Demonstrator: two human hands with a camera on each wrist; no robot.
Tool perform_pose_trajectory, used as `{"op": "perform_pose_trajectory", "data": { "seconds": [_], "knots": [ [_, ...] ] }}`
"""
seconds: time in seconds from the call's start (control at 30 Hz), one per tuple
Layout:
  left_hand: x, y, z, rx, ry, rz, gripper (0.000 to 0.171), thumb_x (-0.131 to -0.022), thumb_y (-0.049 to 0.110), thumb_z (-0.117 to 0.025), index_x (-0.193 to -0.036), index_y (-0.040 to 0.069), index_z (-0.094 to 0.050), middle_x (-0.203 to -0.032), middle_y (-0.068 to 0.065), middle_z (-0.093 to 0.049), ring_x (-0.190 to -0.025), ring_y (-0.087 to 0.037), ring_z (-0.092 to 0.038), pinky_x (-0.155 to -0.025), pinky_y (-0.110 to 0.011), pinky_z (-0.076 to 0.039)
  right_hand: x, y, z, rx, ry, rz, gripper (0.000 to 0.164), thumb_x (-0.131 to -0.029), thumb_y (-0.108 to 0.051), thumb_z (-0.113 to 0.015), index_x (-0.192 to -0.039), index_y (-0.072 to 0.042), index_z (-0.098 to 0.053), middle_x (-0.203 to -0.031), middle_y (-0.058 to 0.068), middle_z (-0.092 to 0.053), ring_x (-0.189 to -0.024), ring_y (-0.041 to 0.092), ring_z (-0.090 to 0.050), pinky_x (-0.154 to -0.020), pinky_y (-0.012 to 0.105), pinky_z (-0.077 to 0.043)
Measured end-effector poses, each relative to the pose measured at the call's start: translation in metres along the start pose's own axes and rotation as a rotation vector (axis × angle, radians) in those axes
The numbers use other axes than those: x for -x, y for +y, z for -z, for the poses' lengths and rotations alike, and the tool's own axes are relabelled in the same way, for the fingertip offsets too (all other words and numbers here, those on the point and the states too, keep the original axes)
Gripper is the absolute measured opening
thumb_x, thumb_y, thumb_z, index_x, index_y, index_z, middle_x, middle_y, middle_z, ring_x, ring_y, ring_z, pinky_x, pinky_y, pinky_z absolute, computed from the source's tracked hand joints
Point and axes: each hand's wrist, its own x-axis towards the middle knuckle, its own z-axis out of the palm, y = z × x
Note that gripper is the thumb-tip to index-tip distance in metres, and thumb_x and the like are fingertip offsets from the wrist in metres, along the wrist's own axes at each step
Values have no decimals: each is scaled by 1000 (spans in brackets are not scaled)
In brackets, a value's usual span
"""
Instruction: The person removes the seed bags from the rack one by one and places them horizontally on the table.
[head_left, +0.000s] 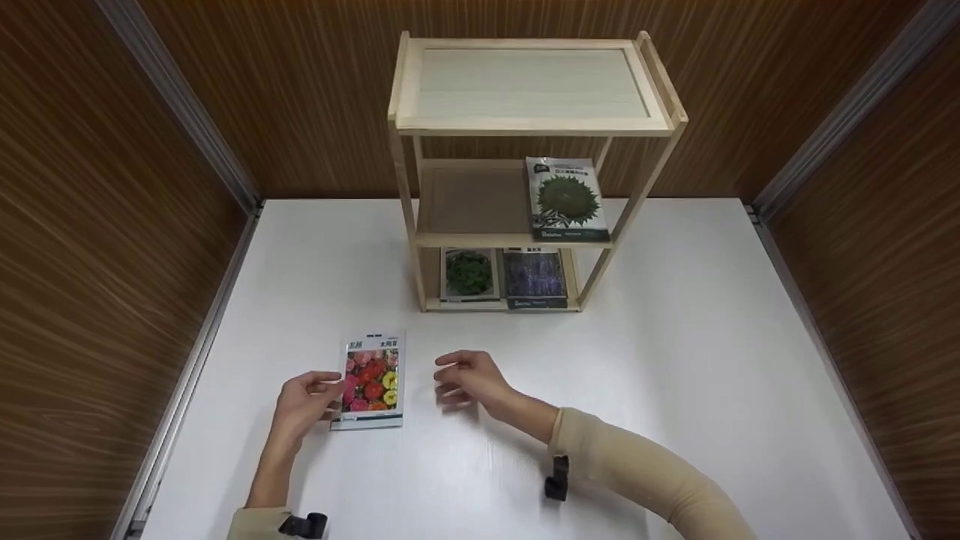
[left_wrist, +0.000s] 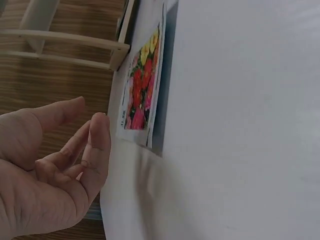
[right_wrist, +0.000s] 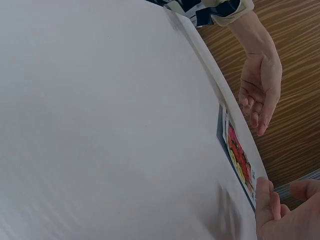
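Left grip, right grip: thumbs apart from fingers, flanking flower packet; wooden shelf holds packets on two tiers.

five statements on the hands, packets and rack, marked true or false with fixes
1. The flower packet lies between the left hand and right hand. True.
2. The left hand grips that packet. False: both wrist views show them apart.
3. The right hand holds nothing. True.
4. At the bottom of the rack, the purple packet is right of the leafy packet. True.
5. The spiky green packet is on the top shelf. False: it is on the middle shelf.
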Motion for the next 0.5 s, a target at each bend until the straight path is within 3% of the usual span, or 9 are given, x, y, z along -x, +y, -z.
{"op": "perform_pose_trajectory", "data": {
  "seconds": [0.23,0.5],
  "knots": [
    [1,24,-19,111,-9,-17,35,-103,19,-69,-130,-4,-66,-100,-13,-78,-77,-18,-74,-69,-28,-69,15,-18,29,-23,-27,31,45,-98,-11,-65,-138,10,-59,-122,26,-74,-84,14,-77,-90,44,-70],
    [0,47,-50,172,-55,-100,31,-104,14,-66,-127,-6,-66,-107,-19,-77,-81,-21,-76,-72,-29,-70,26,-41,58,-34,18,80,35,-100,-12,-64,-133,2,-64,-112,12,-77,-86,16,-77,-90,43,-70]
  ]
}}
